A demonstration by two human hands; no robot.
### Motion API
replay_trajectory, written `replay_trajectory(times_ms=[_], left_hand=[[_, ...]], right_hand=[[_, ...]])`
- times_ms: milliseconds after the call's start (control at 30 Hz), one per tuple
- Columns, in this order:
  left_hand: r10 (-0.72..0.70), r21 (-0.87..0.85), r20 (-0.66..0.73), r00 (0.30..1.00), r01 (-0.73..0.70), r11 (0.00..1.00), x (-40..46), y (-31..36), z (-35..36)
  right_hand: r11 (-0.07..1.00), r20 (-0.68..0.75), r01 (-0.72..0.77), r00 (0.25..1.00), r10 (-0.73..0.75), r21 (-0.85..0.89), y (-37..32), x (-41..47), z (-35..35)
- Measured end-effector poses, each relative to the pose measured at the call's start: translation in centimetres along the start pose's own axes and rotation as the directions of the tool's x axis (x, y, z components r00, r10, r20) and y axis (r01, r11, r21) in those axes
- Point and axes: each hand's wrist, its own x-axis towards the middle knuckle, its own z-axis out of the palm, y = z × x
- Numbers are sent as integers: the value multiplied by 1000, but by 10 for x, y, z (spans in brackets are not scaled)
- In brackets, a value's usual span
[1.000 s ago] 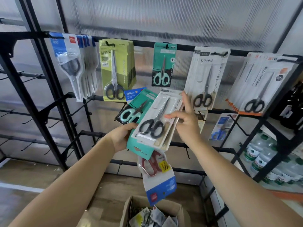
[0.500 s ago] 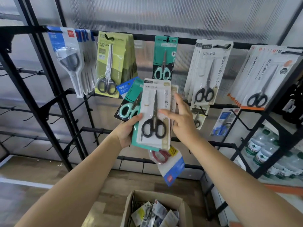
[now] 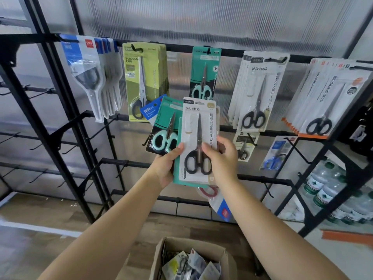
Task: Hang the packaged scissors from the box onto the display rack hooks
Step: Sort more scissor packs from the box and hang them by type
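My left hand (image 3: 164, 168) grips a fanned stack of scissor packs, with a teal pack (image 3: 163, 128) at the left and a red-handled pack (image 3: 217, 201) hanging below. On top stands a white pack of black-handled scissors (image 3: 198, 138), upright, and my right hand (image 3: 223, 160) pinches its lower right side. Matching white packs (image 3: 256, 91) hang on a hook of the black display rack (image 3: 242, 54) up to the right. The cardboard box (image 3: 189, 259) with more packs stands open on the floor below.
Other hooks carry blue-white packs (image 3: 88, 75), green packs (image 3: 143, 81), a teal pack (image 3: 203, 73) and white packs (image 3: 327, 98) at far right. Bare hooks (image 3: 40, 93) fill the left rack. Water bottles (image 3: 331, 190) stand on the lower right shelf.
The white pack has turned from tilted to upright and risen slightly. My right hand has closed from flat fingers to a pinch on its right side. The view has moved closer to the rack.
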Motion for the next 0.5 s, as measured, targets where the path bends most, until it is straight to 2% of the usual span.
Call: replay_trajectory(times_ms=[67,167,333,500], left_hand=[[-6,-9,18,1000,7,1000,0,-3,0],[-15,9,58,998,15,1000,-3,-7,0],[-29,-11,38,999,30,999,-2,-12,1],[-26,0,30,999,26,1000,5,-10,20]], right_hand=[[995,-12,-24,1000,25,99,-1,0,-1],[987,-55,-62,996,71,149,1,0,-5],[950,-81,-79,991,109,302,-2,3,-20],[964,-109,-24,993,54,265,-16,10,-44]])
